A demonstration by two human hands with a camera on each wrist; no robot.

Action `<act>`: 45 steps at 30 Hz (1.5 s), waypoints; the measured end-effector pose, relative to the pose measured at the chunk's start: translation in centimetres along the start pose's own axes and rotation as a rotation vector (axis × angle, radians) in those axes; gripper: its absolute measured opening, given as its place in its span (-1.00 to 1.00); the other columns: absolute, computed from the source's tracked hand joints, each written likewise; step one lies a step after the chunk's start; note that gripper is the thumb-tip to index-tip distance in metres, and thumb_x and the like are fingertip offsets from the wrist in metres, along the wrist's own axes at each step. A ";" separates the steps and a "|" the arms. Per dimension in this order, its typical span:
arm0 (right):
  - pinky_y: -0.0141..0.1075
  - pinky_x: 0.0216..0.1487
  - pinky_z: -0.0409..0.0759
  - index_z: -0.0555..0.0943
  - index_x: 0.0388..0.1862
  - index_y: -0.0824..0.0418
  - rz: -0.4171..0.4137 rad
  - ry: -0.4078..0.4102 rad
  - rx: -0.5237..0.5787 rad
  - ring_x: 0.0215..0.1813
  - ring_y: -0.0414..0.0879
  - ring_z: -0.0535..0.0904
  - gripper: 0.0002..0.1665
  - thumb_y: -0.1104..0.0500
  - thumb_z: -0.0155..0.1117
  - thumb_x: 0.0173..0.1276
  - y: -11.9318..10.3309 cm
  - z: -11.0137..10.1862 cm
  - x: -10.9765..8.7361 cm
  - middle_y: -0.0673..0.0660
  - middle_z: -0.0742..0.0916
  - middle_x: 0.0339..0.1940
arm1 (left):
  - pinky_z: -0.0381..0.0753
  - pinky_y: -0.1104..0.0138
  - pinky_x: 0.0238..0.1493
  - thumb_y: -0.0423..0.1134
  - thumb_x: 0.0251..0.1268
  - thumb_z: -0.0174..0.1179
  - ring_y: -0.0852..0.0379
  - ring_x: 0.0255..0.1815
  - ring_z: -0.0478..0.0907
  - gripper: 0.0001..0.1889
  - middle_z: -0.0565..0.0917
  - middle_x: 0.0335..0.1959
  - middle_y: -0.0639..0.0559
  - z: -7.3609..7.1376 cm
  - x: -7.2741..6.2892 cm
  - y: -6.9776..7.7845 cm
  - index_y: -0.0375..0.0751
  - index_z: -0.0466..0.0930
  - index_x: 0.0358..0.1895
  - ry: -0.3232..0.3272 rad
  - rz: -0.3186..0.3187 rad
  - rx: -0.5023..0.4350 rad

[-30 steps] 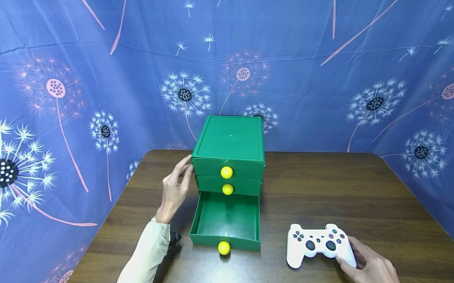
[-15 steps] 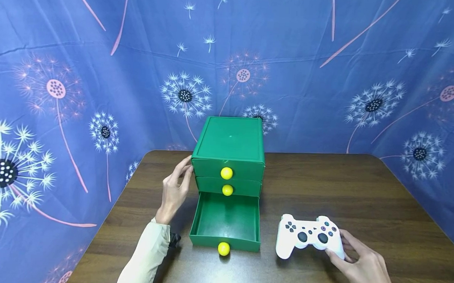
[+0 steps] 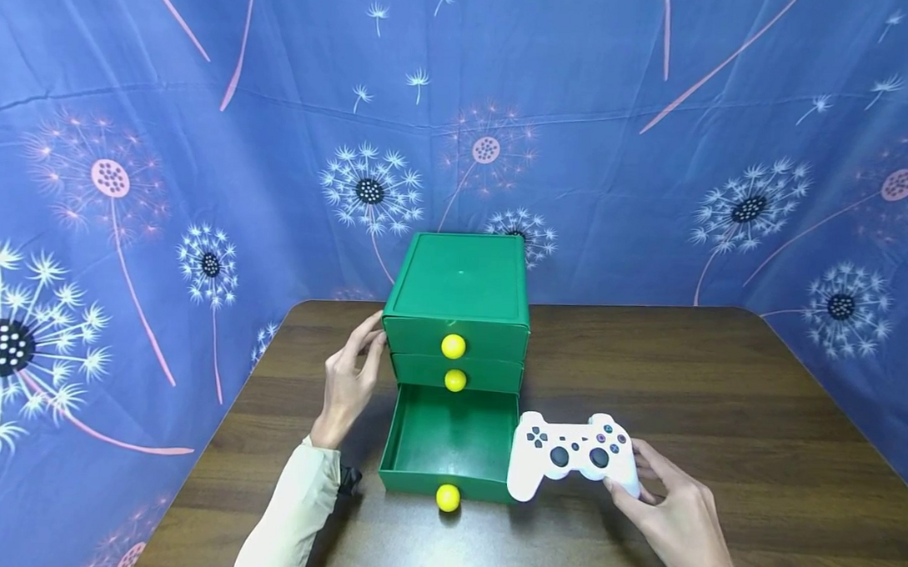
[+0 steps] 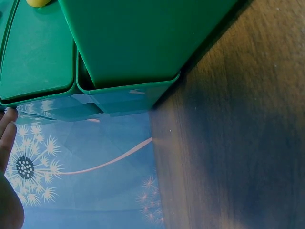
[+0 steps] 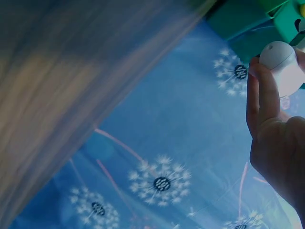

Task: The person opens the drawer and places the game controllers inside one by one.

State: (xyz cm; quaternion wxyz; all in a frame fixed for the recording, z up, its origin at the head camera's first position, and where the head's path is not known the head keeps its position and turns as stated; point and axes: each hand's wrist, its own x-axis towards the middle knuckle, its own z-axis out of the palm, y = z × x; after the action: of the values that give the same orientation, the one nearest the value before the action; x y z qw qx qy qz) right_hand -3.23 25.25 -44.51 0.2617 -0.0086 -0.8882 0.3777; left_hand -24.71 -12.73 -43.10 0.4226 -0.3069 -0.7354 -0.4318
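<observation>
A white game controller [image 3: 577, 455] is in my right hand [image 3: 675, 512], which grips its right handle between thumb and fingers. The controller's left handle overlaps the right front corner of the pulled-out bottom drawer [image 3: 452, 434] in the head view. That drawer belongs to a green drawer box [image 3: 462, 275] with yellow ball knobs; its upper two drawers are closed. My left hand [image 3: 351, 384] rests its fingertips on the box's left side near the top edge. In the right wrist view the controller's rounded handle [image 5: 279, 57] shows between thumb and fingers.
The box stands on a brown wooden table [image 3: 683, 375]. A blue dandelion-print cloth [image 3: 615, 197] hangs behind and along both sides. A small dark object [image 3: 349, 480] shows at the left sleeve's cuff [image 3: 320, 471].
My right hand has carried the controller leftward and slightly away from me, from beside the open drawer to its right front corner. The left hand and the box have stayed put.
</observation>
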 end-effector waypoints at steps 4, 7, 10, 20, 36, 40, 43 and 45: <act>-0.63 -0.24 0.62 0.68 0.17 0.34 0.008 0.004 0.001 -0.16 -0.32 0.68 -0.35 0.38 0.66 0.04 -0.9 0.9 0.3 0.16 0.82 -0.18 | 0.69 0.32 -0.21 -0.61 0.34 0.28 -0.08 -0.25 0.77 -0.48 0.81 -0.15 -0.16 0.0 0.0 0.1 -0.21 0.59 0.33 0.002 -0.002 0.000; -0.62 -0.23 0.63 0.68 0.18 0.37 0.027 0.002 0.017 -0.15 -0.26 0.69 -0.34 0.38 0.66 0.04 -1.3 1.7 0.4 0.19 0.81 -0.18 | 0.69 0.31 -0.22 -0.60 0.35 0.28 -0.07 -0.26 0.77 -0.49 0.81 -0.16 -0.15 0.0 0.0 0.1 -0.21 0.59 0.33 0.002 -0.006 0.002; -0.62 -0.24 0.63 0.67 0.19 0.38 0.052 -0.008 0.022 -0.14 -0.18 0.71 -0.33 0.37 0.67 0.04 -1.6 2.3 0.5 0.21 0.81 -0.17 | 0.68 0.34 -0.22 -0.60 0.35 0.28 -0.07 -0.27 0.77 -0.49 0.81 -0.16 -0.14 0.0 0.0 0.1 -0.21 0.59 0.33 0.002 -0.009 0.003; -0.57 -0.22 0.66 0.66 0.18 0.42 0.054 -0.002 0.034 -0.12 0.07 0.74 -0.31 0.46 0.64 -0.01 -3.0 3.8 1.1 0.23 0.80 -0.12 | 0.69 0.30 -0.28 -0.64 0.31 0.29 -0.08 -0.26 0.77 -0.49 0.81 -0.17 -0.15 0.2 0.1 0.1 -0.26 0.60 0.30 0.012 0.007 -0.003; -0.31 -0.34 0.73 0.71 0.10 0.28 0.038 -0.008 -0.066 -0.18 0.01 0.78 -0.38 0.31 0.67 -0.02 -5.1 6.0 1.7 0.15 0.81 -0.17 | 0.70 0.28 -0.25 -0.60 0.35 0.28 -0.07 -0.23 0.77 -0.49 0.80 -0.15 -0.16 -0.1 0.0 0.2 -0.22 0.59 0.33 0.002 -0.004 0.013; -0.30 -0.38 0.65 0.72 0.08 0.24 0.016 0.003 -0.086 -0.23 -0.05 0.76 -0.40 0.28 0.68 -0.01 -5.6 6.4 1.8 0.10 0.81 -0.21 | 0.70 0.28 -0.26 -0.60 0.34 0.28 -0.07 -0.22 0.78 -0.49 0.81 -0.15 -0.15 -0.1 -0.1 0.1 -0.23 0.59 0.33 0.003 -0.007 0.010; -0.27 -0.39 0.65 0.72 0.08 0.25 0.007 0.005 -0.079 -0.24 -0.04 0.76 -0.41 0.28 0.67 0.01 -6.0 6.6 1.8 0.11 0.81 -0.21 | 0.70 0.28 -0.27 -0.61 0.33 0.29 -0.08 -0.23 0.77 -0.49 0.81 -0.15 -0.16 -0.1 -0.1 0.0 -0.23 0.59 0.33 0.006 -0.008 0.007; -0.28 -0.38 0.67 0.72 0.09 0.25 0.001 0.006 -0.072 -0.23 -0.04 0.76 -0.41 0.29 0.68 0.01 -6.2 6.8 1.8 0.11 0.81 -0.19 | 0.70 0.27 -0.27 -0.62 0.33 0.29 -0.08 -0.24 0.77 -0.48 0.80 -0.16 -0.16 -0.1 -0.1 0.0 -0.24 0.59 0.33 0.008 -0.005 0.009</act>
State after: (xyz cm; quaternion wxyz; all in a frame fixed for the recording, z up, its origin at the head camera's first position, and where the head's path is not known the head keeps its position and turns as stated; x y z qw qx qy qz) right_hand -6.87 16.69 -43.42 0.2639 -0.0196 -0.9004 0.3453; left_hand -24.61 -12.81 -43.14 0.4259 -0.3012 -0.7364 -0.4308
